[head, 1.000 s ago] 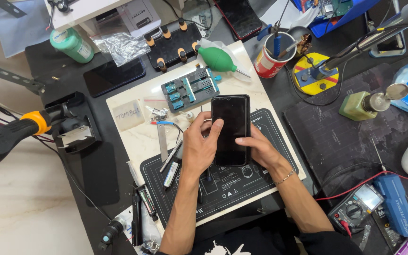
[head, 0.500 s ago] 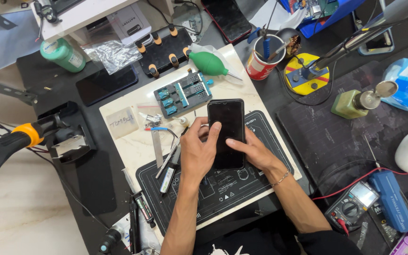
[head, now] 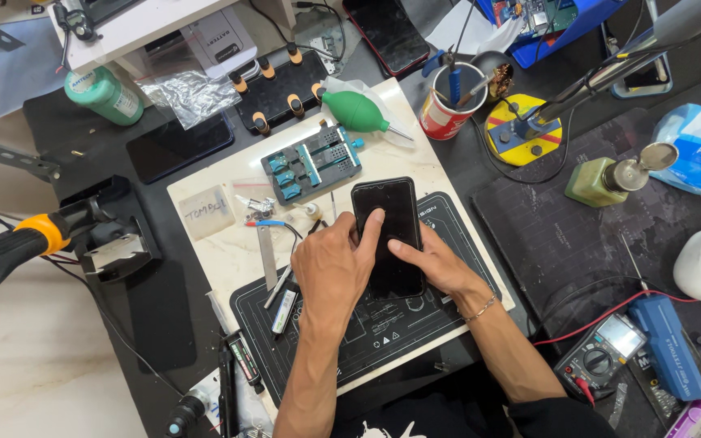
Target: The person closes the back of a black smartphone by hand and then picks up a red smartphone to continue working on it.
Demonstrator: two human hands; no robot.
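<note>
A black smartphone (head: 386, 212) lies screen-up on a dark work mat (head: 375, 332) in the middle of the bench. My left hand (head: 333, 272) rests on the phone's left edge, index finger stretched up onto the glass. From the right, my right hand (head: 436, 264) holds the phone's lower right side, index finger pressing on the screen. Both hands cover the lower half of the phone. A thin bracelet circles my right wrist.
Above the phone sit a grey-and-blue board clamp (head: 311, 161), a green air blower (head: 356, 111), a red tool cup (head: 445, 109), loose screws and tweezers (head: 267, 258). At left lies an orange-ringed hot-air handle (head: 18, 247); at right, a green bottle (head: 602, 180) and a multimeter (head: 602, 354).
My left index finger has stretched further up the phone's screen. The view has shifted slightly; the phone stays flat on the mat under both hands.
</note>
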